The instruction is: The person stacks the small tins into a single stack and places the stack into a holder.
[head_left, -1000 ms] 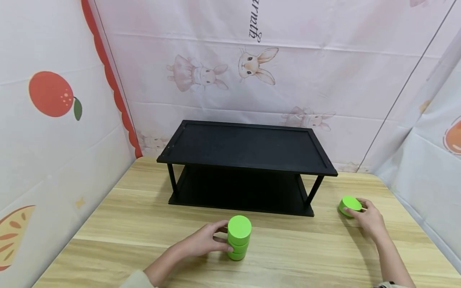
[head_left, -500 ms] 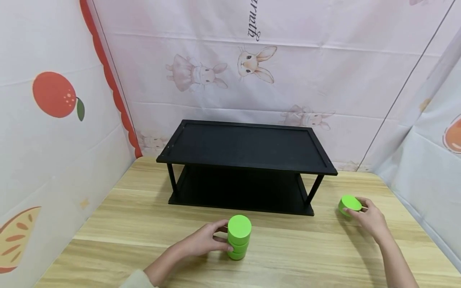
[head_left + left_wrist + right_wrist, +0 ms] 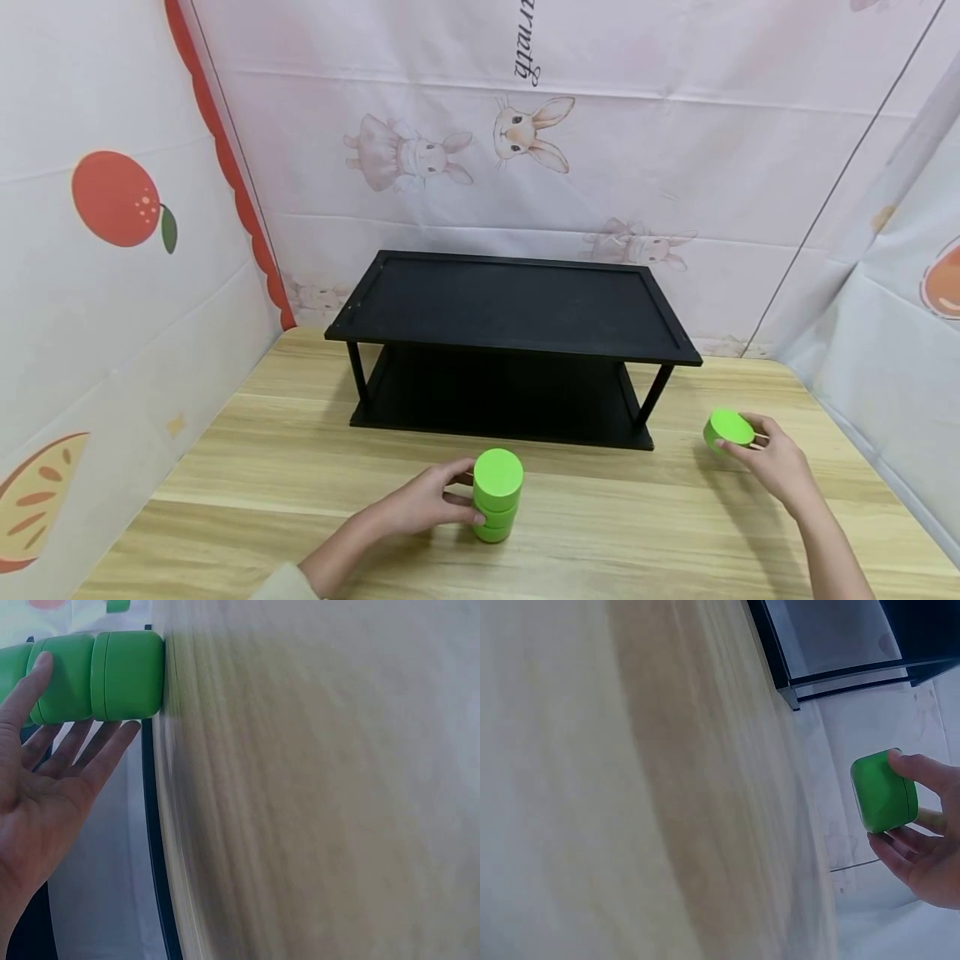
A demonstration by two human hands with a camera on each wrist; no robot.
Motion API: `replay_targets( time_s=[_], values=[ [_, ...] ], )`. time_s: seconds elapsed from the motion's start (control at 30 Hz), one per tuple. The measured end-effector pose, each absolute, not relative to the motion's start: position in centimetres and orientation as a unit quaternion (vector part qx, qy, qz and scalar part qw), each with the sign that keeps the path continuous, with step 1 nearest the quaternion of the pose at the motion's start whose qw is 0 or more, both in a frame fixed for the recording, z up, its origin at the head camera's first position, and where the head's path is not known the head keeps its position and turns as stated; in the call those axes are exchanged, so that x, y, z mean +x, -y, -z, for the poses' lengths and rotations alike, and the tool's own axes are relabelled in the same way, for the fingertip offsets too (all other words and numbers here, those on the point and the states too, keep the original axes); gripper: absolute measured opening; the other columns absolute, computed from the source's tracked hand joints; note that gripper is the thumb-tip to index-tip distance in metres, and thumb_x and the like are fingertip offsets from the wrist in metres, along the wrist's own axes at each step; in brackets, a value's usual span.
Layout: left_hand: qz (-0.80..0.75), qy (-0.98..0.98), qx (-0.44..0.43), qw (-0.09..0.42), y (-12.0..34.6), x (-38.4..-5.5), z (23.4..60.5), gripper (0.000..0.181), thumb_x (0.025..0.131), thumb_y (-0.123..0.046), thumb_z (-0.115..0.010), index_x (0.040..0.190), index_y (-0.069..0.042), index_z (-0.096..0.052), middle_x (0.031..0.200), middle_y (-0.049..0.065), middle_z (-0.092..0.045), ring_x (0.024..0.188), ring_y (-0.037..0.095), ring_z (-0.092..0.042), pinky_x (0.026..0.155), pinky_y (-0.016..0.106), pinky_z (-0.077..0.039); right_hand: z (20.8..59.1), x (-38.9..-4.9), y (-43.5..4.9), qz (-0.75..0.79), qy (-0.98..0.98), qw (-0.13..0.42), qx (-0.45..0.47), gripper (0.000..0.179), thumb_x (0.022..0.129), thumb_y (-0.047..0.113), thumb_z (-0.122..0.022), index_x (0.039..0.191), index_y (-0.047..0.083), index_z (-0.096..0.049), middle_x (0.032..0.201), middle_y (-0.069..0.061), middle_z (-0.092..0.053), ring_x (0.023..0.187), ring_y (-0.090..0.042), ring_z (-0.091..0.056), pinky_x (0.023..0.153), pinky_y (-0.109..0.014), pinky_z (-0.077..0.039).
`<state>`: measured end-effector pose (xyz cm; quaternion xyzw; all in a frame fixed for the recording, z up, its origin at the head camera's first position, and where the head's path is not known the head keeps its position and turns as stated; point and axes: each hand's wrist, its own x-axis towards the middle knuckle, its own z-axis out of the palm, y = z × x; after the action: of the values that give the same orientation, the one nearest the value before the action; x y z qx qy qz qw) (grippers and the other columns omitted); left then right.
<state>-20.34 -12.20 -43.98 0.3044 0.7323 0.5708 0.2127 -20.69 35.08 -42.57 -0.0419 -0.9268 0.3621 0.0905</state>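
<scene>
Near the front of the table, three green round lidded containers [image 3: 498, 492] stand in an upright stack. My left hand [image 3: 429, 500] holds this stack from its left side, the thumb [image 3: 39, 671] on the near face and the fingers reaching round the back. Over at the right, my right hand [image 3: 776, 462] grips a single green round container [image 3: 727, 428] between thumb and fingers. That container [image 3: 885, 791] is slightly tilted, and a gap separates it from the tabletop in the right wrist view.
A black two-tier rack [image 3: 517, 304] stands at the back of the wooden table [image 3: 300, 467], between the two hands and beyond them. Printed cloths [image 3: 637, 175] hang behind it and along both sides.
The single container in my right hand has tilted a little, its top turning more toward the viewer. My left hand and the stack stay in place.
</scene>
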Motion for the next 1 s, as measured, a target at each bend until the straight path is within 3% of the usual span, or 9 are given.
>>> replay_targets(
  time_s=[0.47, 1.0],
  values=[
    [-0.558, -0.745, 0.304, 0.204, 12.2, -20.3, 43.9, 0.055, 0.078, -0.011, -0.074, 0.126, -0.008, -0.049, 0.122, 0.004, -0.052, 0.117, 0.028, -0.045, 0.087, 0.028, -0.046, 41.6, -19.5, -33.9, -0.361, 0.928, 0.091, -0.023, 0.074, 0.085, 0.031, -0.067, 0.132, -0.012, -0.031, 0.127, -0.036, -0.036, 0.109, -0.052, -0.044, 0.075, -0.046, -0.051],
    [-0.549, -0.753, 0.308, 0.194, 12.2, -20.2, 44.0, 0.053, 0.078, -0.014, -0.075, 0.125, -0.010, -0.051, 0.121, 0.001, -0.053, 0.117, 0.027, -0.046, 0.088, 0.027, -0.046, 41.1, -18.8, -32.6, -0.364, 0.926, 0.095, -0.002, 0.071, 0.084, 0.033, -0.068, 0.132, -0.008, -0.035, 0.123, -0.033, -0.042, 0.107, -0.052, -0.045, 0.078, -0.053, -0.048]
  ],
)
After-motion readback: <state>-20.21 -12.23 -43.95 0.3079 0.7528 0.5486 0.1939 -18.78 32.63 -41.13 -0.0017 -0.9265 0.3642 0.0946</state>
